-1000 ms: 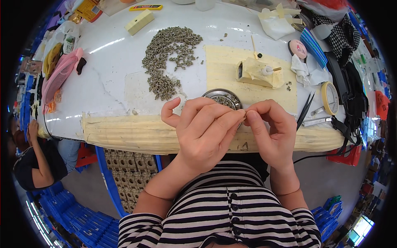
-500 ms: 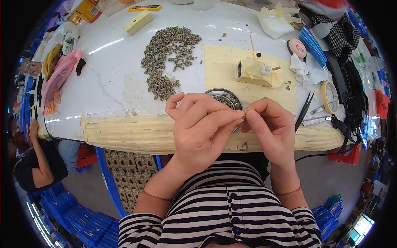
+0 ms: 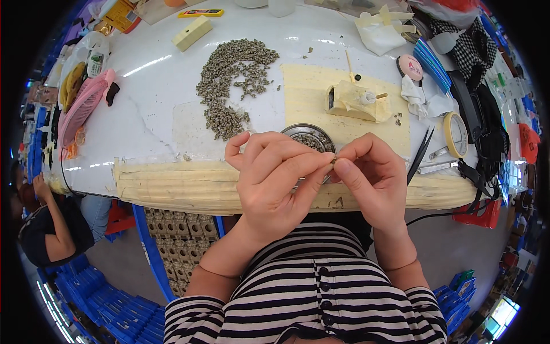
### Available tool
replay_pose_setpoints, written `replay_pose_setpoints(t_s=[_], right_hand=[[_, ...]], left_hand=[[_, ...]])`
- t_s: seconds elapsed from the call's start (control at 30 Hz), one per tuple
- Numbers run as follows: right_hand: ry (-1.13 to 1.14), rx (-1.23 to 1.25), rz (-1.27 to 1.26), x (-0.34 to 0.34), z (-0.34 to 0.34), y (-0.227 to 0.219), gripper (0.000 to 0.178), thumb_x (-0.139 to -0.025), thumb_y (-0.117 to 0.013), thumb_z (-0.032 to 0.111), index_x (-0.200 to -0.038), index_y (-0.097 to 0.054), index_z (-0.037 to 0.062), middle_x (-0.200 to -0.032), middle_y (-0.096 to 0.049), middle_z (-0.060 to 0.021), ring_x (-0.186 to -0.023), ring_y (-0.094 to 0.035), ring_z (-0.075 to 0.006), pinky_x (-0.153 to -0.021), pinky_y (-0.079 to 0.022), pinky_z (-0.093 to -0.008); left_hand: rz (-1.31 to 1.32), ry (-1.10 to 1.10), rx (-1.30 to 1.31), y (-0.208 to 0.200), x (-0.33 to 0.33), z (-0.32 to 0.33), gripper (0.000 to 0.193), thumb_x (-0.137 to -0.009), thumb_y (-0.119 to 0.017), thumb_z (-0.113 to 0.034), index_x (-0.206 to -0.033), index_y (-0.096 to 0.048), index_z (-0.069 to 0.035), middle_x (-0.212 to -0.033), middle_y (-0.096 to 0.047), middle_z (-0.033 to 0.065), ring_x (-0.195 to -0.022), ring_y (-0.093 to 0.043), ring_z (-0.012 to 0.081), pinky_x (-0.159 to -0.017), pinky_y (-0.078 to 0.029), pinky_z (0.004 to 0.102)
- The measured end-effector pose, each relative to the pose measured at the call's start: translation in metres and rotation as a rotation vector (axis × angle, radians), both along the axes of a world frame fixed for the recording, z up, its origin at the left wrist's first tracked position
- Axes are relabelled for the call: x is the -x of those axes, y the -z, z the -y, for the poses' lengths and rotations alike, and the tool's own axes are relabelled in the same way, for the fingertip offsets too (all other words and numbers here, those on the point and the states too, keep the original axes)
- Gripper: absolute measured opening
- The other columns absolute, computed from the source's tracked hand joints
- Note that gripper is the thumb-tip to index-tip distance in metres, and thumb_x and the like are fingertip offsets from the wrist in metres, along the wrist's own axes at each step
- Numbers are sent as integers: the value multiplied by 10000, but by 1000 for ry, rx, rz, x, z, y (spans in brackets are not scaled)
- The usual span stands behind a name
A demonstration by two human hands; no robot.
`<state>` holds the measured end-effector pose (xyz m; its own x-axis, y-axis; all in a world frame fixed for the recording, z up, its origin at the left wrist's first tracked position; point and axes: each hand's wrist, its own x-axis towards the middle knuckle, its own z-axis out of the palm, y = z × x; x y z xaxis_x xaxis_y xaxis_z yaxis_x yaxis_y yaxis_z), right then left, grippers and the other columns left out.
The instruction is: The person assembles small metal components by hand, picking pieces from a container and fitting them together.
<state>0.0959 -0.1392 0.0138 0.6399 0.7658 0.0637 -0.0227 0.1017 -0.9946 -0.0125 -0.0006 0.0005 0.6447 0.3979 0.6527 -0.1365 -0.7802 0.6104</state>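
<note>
My left hand (image 3: 275, 186) and my right hand (image 3: 372, 180) meet at the fingertips over the table's near edge. Thumb and forefinger of each are pinched on a tiny metal part (image 3: 333, 161), mostly covered by the fingers. Just behind them sits a round steel dish (image 3: 329, 139) holding many small metal pieces; my left hand hides its near side. Farther back to the left, a loose heap of small grey metal parts (image 3: 220, 94) spreads over the white tabletop.
Right of the dish are a tape-wrapped block (image 3: 349, 102), black tweezers (image 3: 421, 155) and a masking tape roll (image 3: 455, 135). Padded tape (image 3: 172, 186) lines the table's front edge. A pink mesh pouch (image 3: 85, 109) lies left. Another person's arm (image 3: 54, 215) shows far left.
Both hands have shifted very slightly left, still pinched together at the tiny part. The heap and dish look the same.
</note>
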Motion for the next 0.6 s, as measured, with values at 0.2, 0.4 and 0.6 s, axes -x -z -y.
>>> replay_pose_setpoints(t_s=[0.2, 0.4, 0.6], right_hand=[[218, 24, 1046, -3, -6, 0, 189, -771, -785, -10, -942, -705, 5, -837, -687, -95, -714, -647, -220, -662, -541, -291], [253, -43, 1174, -1, -9, 5, 262, -733, -818, 10, -983, -740, 8, -874, -719, -98, -749, -683, -246, -647, -553, -304], [222, -10, 783, 3, -6, 5, 233, -792, -795, 3, -1019, -744, -16, -881, -737, -121, -751, -702, -207, -689, -561, -277]], left_hand=[[-52, -102, -80, 1, -3, 9, 204, -703, -814, -43, -880, -744, -116, -821, -652, -22, -835, -593, 175, -915, -327, 348], [-42, -49, 16, 3, -3, 3, 194, -700, -808, -40, -867, -736, -107, -822, -655, -10, -824, -588, 176, -907, -323, 345], [-14, -11, 56, 2, -1, 0, 194, -721, -818, -35, -892, -748, -96, -844, -676, 0, -817, -589, 176, -860, -337, 338]])
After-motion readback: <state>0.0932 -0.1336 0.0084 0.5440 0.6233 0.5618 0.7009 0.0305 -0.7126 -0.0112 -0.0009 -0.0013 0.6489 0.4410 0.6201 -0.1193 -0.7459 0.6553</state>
